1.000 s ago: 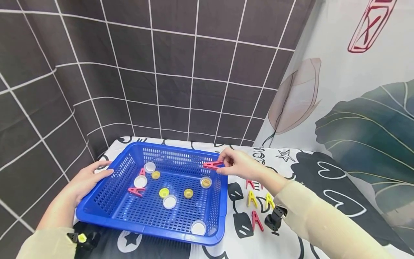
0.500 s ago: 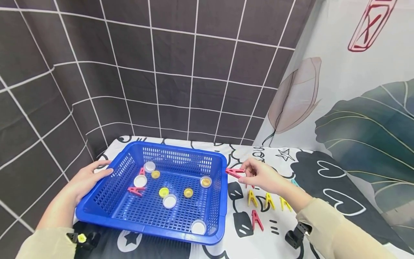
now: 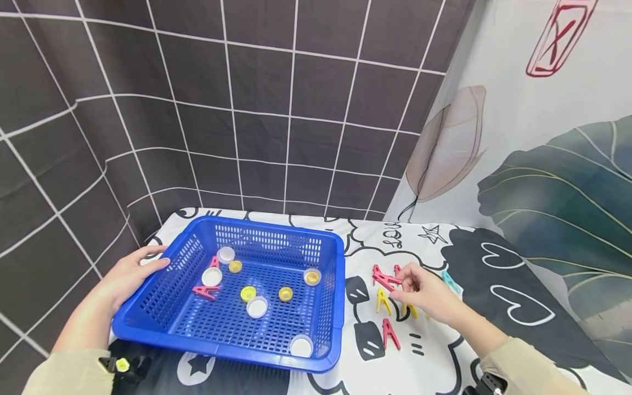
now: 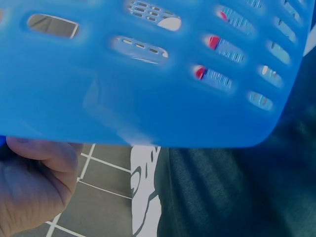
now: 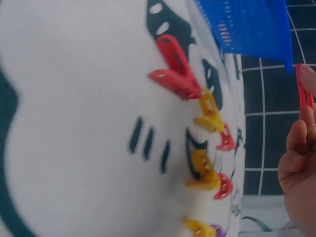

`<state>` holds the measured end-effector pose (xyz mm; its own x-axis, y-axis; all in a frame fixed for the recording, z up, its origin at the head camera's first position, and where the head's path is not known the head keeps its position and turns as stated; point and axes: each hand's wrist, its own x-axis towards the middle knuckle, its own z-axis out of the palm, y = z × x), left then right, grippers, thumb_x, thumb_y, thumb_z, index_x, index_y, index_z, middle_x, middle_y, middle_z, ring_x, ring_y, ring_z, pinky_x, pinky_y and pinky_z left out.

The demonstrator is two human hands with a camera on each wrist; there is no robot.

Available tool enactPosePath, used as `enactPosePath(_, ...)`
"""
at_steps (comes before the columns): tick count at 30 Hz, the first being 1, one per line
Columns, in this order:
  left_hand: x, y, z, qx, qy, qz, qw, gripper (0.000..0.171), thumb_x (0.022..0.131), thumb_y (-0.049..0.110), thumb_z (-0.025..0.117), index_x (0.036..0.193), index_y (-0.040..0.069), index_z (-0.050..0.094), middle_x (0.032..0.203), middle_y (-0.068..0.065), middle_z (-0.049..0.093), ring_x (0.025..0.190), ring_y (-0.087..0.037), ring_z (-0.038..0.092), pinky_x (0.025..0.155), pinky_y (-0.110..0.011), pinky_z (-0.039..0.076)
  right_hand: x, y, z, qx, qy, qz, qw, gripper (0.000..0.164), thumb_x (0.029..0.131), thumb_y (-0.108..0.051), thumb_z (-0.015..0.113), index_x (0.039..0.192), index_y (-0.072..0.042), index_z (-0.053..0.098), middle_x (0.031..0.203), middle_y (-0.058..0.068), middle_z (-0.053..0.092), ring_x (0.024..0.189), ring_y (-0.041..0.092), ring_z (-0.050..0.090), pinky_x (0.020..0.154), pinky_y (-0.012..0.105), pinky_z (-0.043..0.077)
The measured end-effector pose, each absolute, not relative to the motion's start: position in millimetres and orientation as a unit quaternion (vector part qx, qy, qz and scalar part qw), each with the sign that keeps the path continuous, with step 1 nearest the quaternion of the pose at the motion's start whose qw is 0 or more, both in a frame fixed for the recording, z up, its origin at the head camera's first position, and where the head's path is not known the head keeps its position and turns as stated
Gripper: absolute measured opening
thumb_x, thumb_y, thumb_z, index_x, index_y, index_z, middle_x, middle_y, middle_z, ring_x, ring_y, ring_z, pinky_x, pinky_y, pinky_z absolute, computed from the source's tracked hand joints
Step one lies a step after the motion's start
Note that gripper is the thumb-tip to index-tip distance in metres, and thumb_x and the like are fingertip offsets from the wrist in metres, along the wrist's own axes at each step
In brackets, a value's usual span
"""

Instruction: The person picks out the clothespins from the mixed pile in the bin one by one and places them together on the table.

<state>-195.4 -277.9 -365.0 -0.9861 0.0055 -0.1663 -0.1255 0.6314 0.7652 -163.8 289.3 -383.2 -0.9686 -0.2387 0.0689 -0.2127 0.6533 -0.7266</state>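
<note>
My left hand (image 3: 125, 280) holds the left rim of a blue plastic basket (image 3: 227, 353); the left wrist view shows its fingers curled at the rim. Between thumb and fingertips, my right hand (image 3: 429, 293) pinches a red clothespin (image 3: 384, 278) just above the cloth, right of the basket. The right wrist view catches only part of this held clothespin (image 5: 302, 94). Near it lie yellow clothespins (image 3: 383, 301), a red clothespin (image 3: 390, 334) and other red ones partly hidden by the hand. Red clothespins (image 3: 205, 291) also lie inside the basket.
White round caps (image 3: 257, 307) and yellow caps (image 3: 285, 294) are scattered over the basket floor. A teal clothespin (image 3: 451, 282) lies beyond my right hand. Patterned cloth (image 3: 415, 373) covers the table, and a dark gridded curtain (image 3: 257, 137) hangs behind.
My right hand has moved right and down with the red clothespin, from over the basket's right side to above the clothespins on the cloth. The left hand has stayed on the rim.
</note>
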Motion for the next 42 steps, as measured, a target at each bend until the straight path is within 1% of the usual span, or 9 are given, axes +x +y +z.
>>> enactPosePath(7, -196, -277, -365, -0.032, 0.901, 0.425, 0.078, 0.07, 0.095, 0.047, 0.046, 0.144, 0.001, 0.028, 0.136, -0.036, 0.031, 0.105, -0.043, 0.051, 0.079, -0.041, 0.043, -152, 303, -399, -0.104, 0.918, -0.382, -0.001, 0.035, 0.075, -0.021, 0.079, 0.091, -0.006, 0.051, 0.069, 0.001, 0.047, 0.06, 0.01, 0.043, 0.049, 0.023, 0.037)
enactPosePath(9, -196, -277, -365, -0.032, 0.902, 0.424, 0.078, 0.07, 0.095, 0.047, 0.045, 0.144, 0.001, 0.027, 0.137, -0.036, 0.03, 0.107, -0.046, 0.049, 0.081, -0.046, 0.043, -147, 305, -403, -0.1, 0.924, -0.368, -0.004, 0.035, 0.075, -0.022, 0.079, 0.09, -0.006, 0.051, 0.068, 0.0, 0.046, 0.059, 0.009, 0.043, 0.049, 0.022, 0.037)
enactPosePath(14, -196, -278, -365, -0.028, 0.903, 0.422, 0.074, 0.07, 0.095, 0.047, 0.045, 0.143, 0.0, 0.027, 0.139, -0.037, 0.026, 0.113, -0.051, 0.042, 0.087, -0.057, 0.038, -134, 307, -411, -0.1, 0.944, -0.315, -0.006, 0.038, 0.075, -0.029, 0.079, 0.084, -0.01, 0.047, 0.063, -0.006, 0.044, 0.053, 0.005, 0.039, 0.046, 0.021, 0.033)
enactPosePath(22, -197, -275, -364, -0.023, 0.904, 0.421, 0.07, 0.069, 0.095, 0.046, 0.047, 0.143, 0.0, 0.029, 0.138, -0.037, 0.027, 0.111, -0.049, 0.043, 0.084, -0.05, 0.039, -113, 309, -422, -0.058, 0.968, -0.244, -0.006, 0.04, 0.072, -0.034, 0.079, 0.08, -0.015, 0.045, 0.06, -0.008, 0.042, 0.049, 0.004, 0.036, 0.045, 0.02, 0.028)
enactPosePath(25, -197, -274, -364, -0.024, 0.904, 0.421, 0.072, 0.069, 0.095, 0.046, 0.047, 0.143, 0.0, 0.029, 0.138, -0.037, 0.027, 0.111, -0.049, 0.043, 0.084, -0.05, 0.038, -107, 310, -427, -0.036, 0.97, -0.241, -0.003, 0.042, 0.07, -0.036, 0.08, 0.08, -0.015, 0.045, 0.06, -0.007, 0.042, 0.048, 0.005, 0.035, 0.044, 0.02, 0.026)
enactPosePath(30, -197, -275, -364, -0.022, 0.905, 0.42, 0.066, 0.068, 0.095, 0.046, 0.047, 0.142, -0.001, 0.031, 0.137, -0.036, 0.029, 0.107, -0.046, 0.047, 0.081, -0.044, 0.04, -101, 311, -436, -0.004, 0.971, -0.239, 0.01, 0.044, 0.069, -0.041, 0.08, 0.08, -0.016, 0.046, 0.059, -0.007, 0.042, 0.047, 0.006, 0.035, 0.043, 0.02, 0.024)
enactPosePath(32, -197, -276, -365, -0.021, 0.905, 0.421, 0.065, 0.068, 0.095, 0.045, 0.047, 0.142, -0.001, 0.031, 0.138, -0.037, 0.029, 0.108, -0.047, 0.046, 0.082, -0.044, 0.039, -100, 311, -439, 0.007, 0.973, -0.232, 0.012, 0.044, 0.068, -0.042, 0.08, 0.079, -0.016, 0.047, 0.059, -0.007, 0.042, 0.048, 0.006, 0.035, 0.044, 0.02, 0.024)
enactPosePath(38, -196, -278, -365, -0.02, 0.905, 0.421, 0.061, 0.068, 0.095, 0.045, 0.047, 0.142, -0.002, 0.03, 0.138, -0.037, 0.027, 0.113, -0.05, 0.04, 0.086, -0.052, 0.036, -99, 309, -445, 0.021, 0.975, -0.22, 0.003, 0.043, 0.068, -0.041, 0.08, 0.08, -0.017, 0.047, 0.058, -0.006, 0.042, 0.049, 0.008, 0.035, 0.045, 0.022, 0.024)
enactPosePath(42, -196, -278, -365, -0.018, 0.906, 0.419, 0.061, 0.068, 0.095, 0.045, 0.047, 0.141, -0.002, 0.03, 0.138, -0.038, 0.027, 0.113, -0.051, 0.039, 0.087, -0.054, 0.036, -97, 309, -446, 0.029, 0.979, -0.201, 0.0, 0.044, 0.068, -0.044, 0.079, 0.079, -0.016, 0.047, 0.058, -0.005, 0.041, 0.05, 0.01, 0.036, 0.046, 0.024, 0.024)
